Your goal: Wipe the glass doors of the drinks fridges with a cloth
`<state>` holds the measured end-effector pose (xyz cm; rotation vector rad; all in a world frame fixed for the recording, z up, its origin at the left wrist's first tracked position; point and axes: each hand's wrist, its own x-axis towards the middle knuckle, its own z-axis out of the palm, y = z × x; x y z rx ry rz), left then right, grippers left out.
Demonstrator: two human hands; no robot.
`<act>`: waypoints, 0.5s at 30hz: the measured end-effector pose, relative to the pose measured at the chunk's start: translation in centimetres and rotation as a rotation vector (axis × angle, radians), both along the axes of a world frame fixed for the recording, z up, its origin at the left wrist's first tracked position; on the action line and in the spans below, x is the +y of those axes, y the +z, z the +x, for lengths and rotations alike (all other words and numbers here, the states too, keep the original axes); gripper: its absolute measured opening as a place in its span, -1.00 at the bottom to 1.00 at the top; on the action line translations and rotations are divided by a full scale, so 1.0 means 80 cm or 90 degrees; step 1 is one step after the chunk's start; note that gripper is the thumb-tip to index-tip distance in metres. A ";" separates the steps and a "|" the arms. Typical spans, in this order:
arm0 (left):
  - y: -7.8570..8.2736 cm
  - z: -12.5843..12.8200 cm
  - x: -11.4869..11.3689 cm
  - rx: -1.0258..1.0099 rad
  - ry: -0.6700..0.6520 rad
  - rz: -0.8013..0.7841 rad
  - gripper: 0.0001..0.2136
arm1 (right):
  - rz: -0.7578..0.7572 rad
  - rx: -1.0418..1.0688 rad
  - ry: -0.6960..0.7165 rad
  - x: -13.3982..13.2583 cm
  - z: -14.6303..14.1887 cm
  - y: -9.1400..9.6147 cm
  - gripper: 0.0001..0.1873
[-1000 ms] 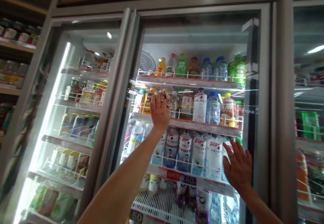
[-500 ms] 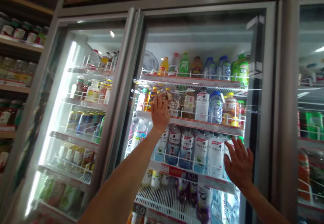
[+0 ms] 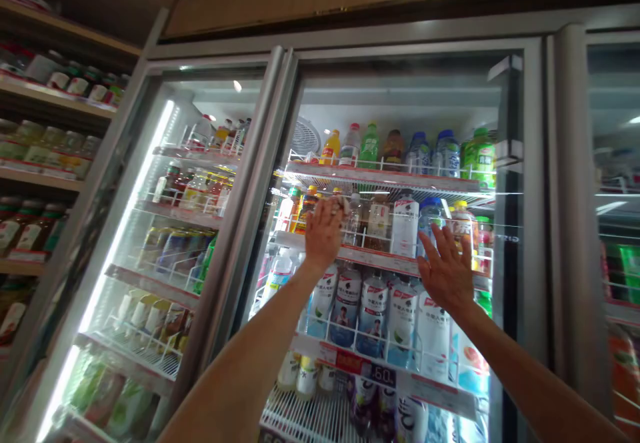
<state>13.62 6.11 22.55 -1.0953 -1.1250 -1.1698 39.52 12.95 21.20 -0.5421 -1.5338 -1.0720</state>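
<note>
My left hand point(image 3: 323, 237) lies against the glass door point(image 3: 360, 99) of a drinks fridge, at the height of the second shelf. Bunched under its fingers is a light, patterned cloth point(image 3: 342, 203), mostly hidden by the hand. Further right, my right hand point(image 3: 447, 269) is raised in front of the same pane with fingers spread and nothing in it. Whether its palm touches the glass I cannot tell. Behind the pane, blue-capped bottles point(image 3: 431, 211) and white-labelled water bottles point(image 3: 374, 306) stand on wire-fronted shelves.
A second fridge door point(image 3: 235, 96) with lit shelves adjoins on the left, beside open shelves of bottled drinks point(image 3: 45, 146). A dark handle point(image 3: 510, 113) runs down the right side of the middle door. Another fridge section point(image 3: 617, 229) lies at the right edge.
My right hand has risen and moved left across the pane. My left hand stays at nearly the same place on the glass with the cloth. The view has tilted up slightly.
</note>
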 end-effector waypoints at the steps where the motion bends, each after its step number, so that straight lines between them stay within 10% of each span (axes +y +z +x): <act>1: 0.007 -0.014 -0.004 -0.074 0.001 0.016 -0.62 | 0.010 0.005 0.005 0.001 0.001 -0.003 -0.51; 5: 0.015 0.005 -0.001 -0.131 -0.023 0.018 -0.61 | 0.044 0.024 0.043 0.002 0.006 -0.009 -0.44; 11: 0.006 0.127 0.029 0.316 -0.044 -0.104 -0.65 | 0.117 0.053 0.055 0.015 0.014 -0.006 -0.39; 15: 0.032 0.085 0.009 0.170 -0.040 -0.088 -0.66 | 0.099 0.060 0.054 0.012 0.012 -0.006 -0.45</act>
